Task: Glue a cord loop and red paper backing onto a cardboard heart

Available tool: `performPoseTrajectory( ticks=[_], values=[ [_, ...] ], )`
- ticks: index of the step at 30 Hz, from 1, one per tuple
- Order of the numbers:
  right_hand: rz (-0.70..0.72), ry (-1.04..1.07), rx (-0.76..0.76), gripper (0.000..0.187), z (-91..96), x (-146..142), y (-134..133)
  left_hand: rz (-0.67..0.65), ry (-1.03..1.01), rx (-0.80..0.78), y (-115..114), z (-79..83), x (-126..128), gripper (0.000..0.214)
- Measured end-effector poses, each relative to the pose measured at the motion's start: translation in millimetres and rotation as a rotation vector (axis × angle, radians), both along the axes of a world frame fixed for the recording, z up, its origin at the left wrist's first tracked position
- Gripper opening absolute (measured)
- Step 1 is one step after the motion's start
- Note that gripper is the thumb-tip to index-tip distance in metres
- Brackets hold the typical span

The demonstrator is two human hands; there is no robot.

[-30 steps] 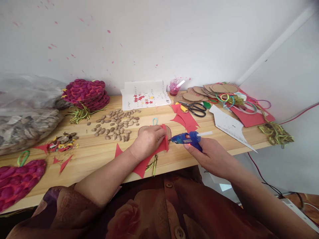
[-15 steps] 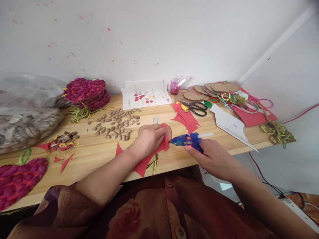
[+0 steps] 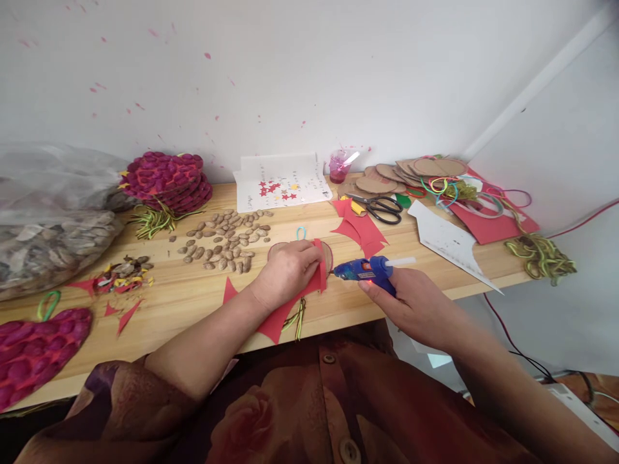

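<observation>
My right hand [image 3: 416,303] is wrapped round a blue glue gun [image 3: 367,272] with a white glue stick out of its back. Its nozzle points left, close to the cardboard piece. My left hand [image 3: 293,267] is closed on red paper [image 3: 323,274], with the edge folded up at the fingertips. Under the paper lies a cardboard cutout [image 3: 329,256], mostly covered. A light blue loop [image 3: 301,232] sticks out above the cutout, and green-and-dark cord strands [image 3: 298,320] hang out below. What the left fingertips press is partly hidden.
Brown seeds or pebbles [image 3: 227,240] lie left of my hand. Scissors [image 3: 380,207] rest on red scraps at the right, before stacked cardboard ovals [image 3: 377,183]. A cup of red liquid [image 3: 340,169] stands by the wall. Magenta-covered pieces [image 3: 164,180] are stacked beside a plastic bag [image 3: 53,219].
The glue gun has shifted very slightly to the right. My left hand stays in place on the red paper.
</observation>
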State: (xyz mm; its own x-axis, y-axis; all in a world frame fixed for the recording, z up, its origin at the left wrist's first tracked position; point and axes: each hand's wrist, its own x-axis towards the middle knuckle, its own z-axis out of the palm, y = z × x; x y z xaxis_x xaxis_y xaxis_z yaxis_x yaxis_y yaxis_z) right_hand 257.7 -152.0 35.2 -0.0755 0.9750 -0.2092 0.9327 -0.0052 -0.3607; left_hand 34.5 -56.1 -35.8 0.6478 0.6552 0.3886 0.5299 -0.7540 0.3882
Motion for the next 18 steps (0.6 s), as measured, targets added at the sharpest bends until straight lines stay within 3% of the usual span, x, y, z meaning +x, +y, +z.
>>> performPoseTrajectory(
  ticks=[18],
  values=[
    [0.026, -0.030, 0.003, 0.044, 0.5, -1.8, -0.2, 0.007, 0.033, -0.013, -1.0, 3.7, 0.2, 0.019]
  ],
)
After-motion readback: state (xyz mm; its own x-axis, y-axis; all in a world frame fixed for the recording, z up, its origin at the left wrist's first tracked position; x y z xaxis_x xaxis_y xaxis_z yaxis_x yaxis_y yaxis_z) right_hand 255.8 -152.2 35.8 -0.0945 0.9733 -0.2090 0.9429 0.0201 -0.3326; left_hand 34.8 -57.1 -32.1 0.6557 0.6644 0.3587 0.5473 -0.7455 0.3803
